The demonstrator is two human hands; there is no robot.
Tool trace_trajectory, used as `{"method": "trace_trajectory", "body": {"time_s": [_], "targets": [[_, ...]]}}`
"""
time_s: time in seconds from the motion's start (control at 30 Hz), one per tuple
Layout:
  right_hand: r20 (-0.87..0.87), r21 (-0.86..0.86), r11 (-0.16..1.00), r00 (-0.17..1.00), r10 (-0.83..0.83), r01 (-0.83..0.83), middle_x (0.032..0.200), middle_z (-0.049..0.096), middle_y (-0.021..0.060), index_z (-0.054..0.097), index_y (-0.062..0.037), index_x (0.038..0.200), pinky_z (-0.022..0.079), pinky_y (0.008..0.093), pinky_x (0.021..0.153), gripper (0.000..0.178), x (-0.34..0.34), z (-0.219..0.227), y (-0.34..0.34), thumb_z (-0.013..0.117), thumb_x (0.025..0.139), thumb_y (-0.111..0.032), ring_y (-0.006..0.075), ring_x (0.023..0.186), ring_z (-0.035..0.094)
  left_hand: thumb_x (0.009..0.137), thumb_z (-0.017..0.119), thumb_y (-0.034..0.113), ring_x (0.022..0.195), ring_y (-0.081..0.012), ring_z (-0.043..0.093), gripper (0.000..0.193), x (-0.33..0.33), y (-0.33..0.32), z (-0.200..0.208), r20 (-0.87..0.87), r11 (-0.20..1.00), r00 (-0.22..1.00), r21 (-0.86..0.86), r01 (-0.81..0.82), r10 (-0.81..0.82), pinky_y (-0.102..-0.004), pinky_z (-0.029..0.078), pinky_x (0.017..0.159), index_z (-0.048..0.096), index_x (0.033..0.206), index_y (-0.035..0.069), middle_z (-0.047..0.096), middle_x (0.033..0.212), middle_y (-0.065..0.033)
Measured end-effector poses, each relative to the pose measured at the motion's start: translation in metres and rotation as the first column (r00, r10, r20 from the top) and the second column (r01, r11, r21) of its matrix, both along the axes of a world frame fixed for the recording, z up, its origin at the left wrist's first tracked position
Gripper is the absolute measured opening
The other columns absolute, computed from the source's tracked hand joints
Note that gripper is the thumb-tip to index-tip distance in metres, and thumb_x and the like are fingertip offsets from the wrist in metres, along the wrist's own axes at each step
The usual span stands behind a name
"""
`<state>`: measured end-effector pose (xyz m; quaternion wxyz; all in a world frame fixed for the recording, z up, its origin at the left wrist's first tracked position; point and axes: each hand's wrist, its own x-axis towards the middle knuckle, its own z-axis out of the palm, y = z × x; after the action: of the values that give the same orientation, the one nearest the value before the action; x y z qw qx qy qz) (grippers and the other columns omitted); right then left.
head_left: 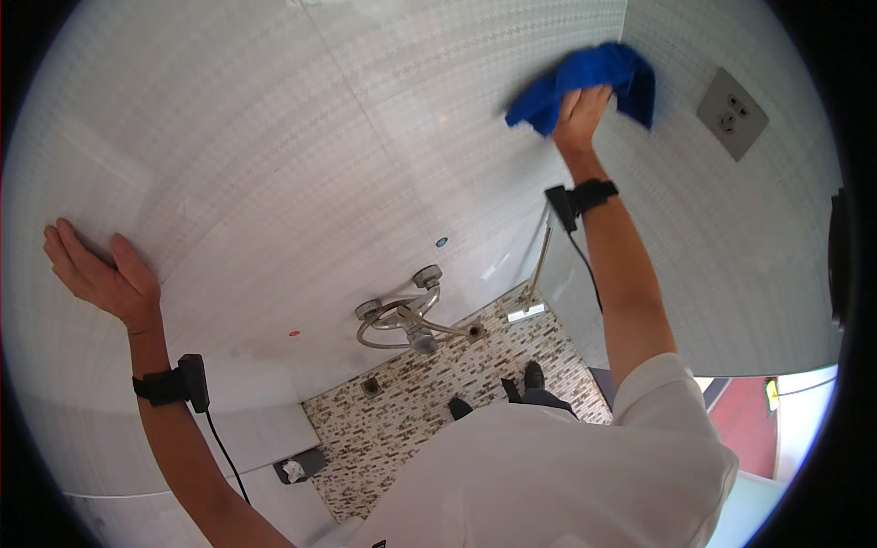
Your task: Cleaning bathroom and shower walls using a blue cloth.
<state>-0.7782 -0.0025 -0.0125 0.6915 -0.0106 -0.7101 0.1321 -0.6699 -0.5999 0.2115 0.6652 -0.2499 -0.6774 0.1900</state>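
Observation:
A blue cloth [603, 68] lies bunched against the pale patterned wall [301, 155], high up near the corner on the right. My right hand [581, 117] presses on it, with the fingertips partly hidden in its folds. Far to the left, my left hand [110, 279] rests against the same wall, fingers stretched out and holding nothing. Each wrist wears a black strap with a small black box and a cable.
Below, a chrome shower mixer [416, 321] with a coiled hose juts from the wall. A grey socket plate [733, 114] sits right of the corner. A long-handled squeegee [527, 313] stands on the mosaic floor [402, 411]. A dark bin [300, 466] is lower left.

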Motion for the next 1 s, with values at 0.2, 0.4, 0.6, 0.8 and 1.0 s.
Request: {"method": "trace_trajectory", "body": {"time_s": [0.2, 0.4, 0.6, 0.8, 1.0], "targets": [[0.130, -0.200, 0.973, 0.981, 0.144, -0.117, 0.118, 0.055, 0.0256, 0.055, 0.0029, 0.123, 0.031, 0.0562, 0.110, 0.036, 0.021, -0.113, -0.063, 0.044, 0.102, -0.025, 0.0481, 0.116, 0.048, 0.102, 0.055, 0.025, 0.142, -0.0441, 0.040, 0.061, 0.001, -0.001, 0.000, 0.002, 1.000, 1.000, -0.010, 0.014, -0.014, -0.0541, 0.031, 0.118, 0.042, 0.149, -0.010, 0.039, 0.155, -0.0301], [0.037, -0.677, 0.665, 0.888, 0.459, -0.315, 0.117, 0.060, 0.0162, 0.057, -0.0045, 0.124, 0.039, 0.0460, 0.110, 0.044, 0.040, -0.204, -0.184, 0.051, 0.103, -0.043, 0.0333, 0.116, 0.055, 0.101, 0.056, 0.026, 0.143, -0.0465, 0.037, 0.061, -0.002, 0.001, -0.008, 0.020, 0.997, 1.000, 0.077, -0.022, 0.020, -0.0571, 0.028, 0.119, 0.042, 0.151, -0.007, 0.040, 0.155, -0.0310], [-0.703, -0.669, -0.430, 0.328, 0.631, -0.606, 0.117, 0.064, 0.0136, 0.062, -0.0101, 0.125, 0.046, 0.0444, 0.105, 0.048, 0.051, -0.250, -0.289, 0.052, 0.103, -0.052, 0.0311, 0.111, 0.059, 0.102, 0.053, 0.031, 0.145, -0.0480, 0.035, 0.065, -0.011, -0.004, -0.015, 0.026, 0.998, 0.999, 0.055, 0.030, -0.032, -0.0598, 0.024, 0.120, 0.040, 0.153, -0.007, 0.040, 0.155, -0.0308], [-0.902, -0.431, -0.752, 0.246, 0.354, -0.499, 0.117, 0.068, 0.0114, 0.066, -0.0148, 0.125, 0.051, 0.0431, 0.102, 0.052, 0.091, -0.304, -0.264, 0.053, 0.103, -0.060, 0.0292, 0.106, 0.063, 0.101, 0.052, 0.037, 0.145, -0.0492, 0.034, 0.070, -0.014, -0.015, -0.024, 0.032, 0.996, 0.997, 0.062, -0.068, 0.066, -0.0604, 0.023, 0.120, 0.038, 0.153, -0.007, 0.039, 0.156, -0.0309], [0.927, -0.303, 0.909, -0.310, 0.211, -0.287, 0.124, 0.069, 0.0246, 0.066, -0.0007, 0.127, 0.052, 0.0487, 0.102, 0.040, 0.092, -0.329, -0.198, 0.063, 0.090, -0.019, 0.0446, 0.117, 0.064, 0.098, 0.049, 0.040, 0.144, -0.0529, 0.033, 0.076, -0.019, -0.004, -0.026, 0.101, 0.982, 0.991, 0.155, -0.105, 0.090, -0.0622, 0.025, 0.119, 0.036, 0.150, -0.013, 0.039, 0.154, -0.0355]]}}
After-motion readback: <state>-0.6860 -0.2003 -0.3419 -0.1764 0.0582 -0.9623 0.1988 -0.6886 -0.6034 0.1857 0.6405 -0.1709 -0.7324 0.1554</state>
